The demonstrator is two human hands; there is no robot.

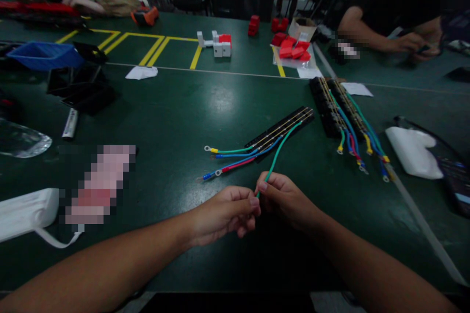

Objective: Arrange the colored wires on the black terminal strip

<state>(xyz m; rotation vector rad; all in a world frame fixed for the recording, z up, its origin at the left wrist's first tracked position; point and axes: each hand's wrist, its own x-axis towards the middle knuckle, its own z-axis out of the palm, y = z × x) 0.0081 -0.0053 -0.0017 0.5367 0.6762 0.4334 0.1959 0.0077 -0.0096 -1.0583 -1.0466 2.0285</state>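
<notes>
A green wire [281, 146] runs from the far end of a black terminal strip [282, 129] down to my hands. My right hand [284, 195] pinches it between thumb and fingers. Just left of it, my left hand [231, 210] is closed at the wire's near end, which its fingers hide. From the strip's left end lie a green wire with a yellow-sleeved ring terminal [211, 149], two blue wires and a red wire [235, 165] with a ring terminal. Two more black strips [326, 107] with coloured, ring-ended wires lie to the right.
Left on the green table lie a pixelated flat object [101, 186], a white device with a cable [29, 212], black bins [79, 83] and a blue bin [46, 55]. Red parts [293, 49] lie at the back. A white pouch [414, 151] is at right. Two people sit across.
</notes>
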